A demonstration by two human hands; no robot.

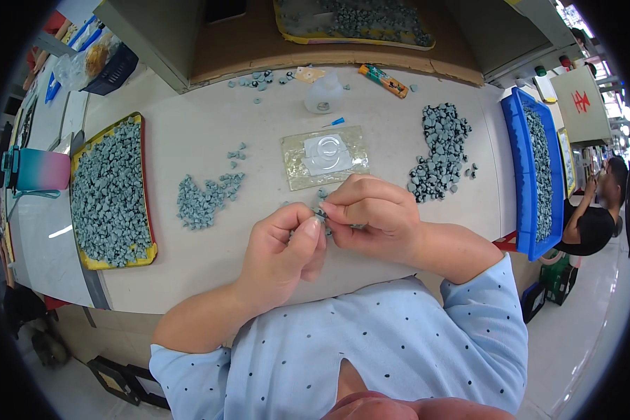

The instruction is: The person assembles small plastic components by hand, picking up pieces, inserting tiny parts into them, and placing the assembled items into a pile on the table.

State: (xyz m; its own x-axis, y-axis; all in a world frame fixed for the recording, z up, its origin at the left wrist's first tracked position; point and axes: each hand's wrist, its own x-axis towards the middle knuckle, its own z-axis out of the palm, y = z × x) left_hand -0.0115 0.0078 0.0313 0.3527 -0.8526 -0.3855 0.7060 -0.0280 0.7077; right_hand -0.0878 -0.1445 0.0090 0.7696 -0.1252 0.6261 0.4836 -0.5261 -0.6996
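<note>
My left hand [285, 253] and my right hand [376, 212] meet over the near middle of the table, fingertips pinched together. Between them is a small grey-blue piece, mostly hidden by the fingers; which hand grips it more firmly is hard to see. A few like pieces [322, 193] lie on the table just beyond and under my fingers. Left of my hands is a loose heap of grey-blue pieces [197, 204]. A larger heap of pieces with dark parts [441, 147] lies to the right.
A yellow-edged tray [148, 255] full of pieces stands at left, a blue bin [519, 175] at right. Beyond my hands are a pale pad [292, 155] bearing a clear round dish, a blue needle tip [337, 121], a clear bottle [323, 94] and an orange-green tube [383, 80]. Someone sits at far right.
</note>
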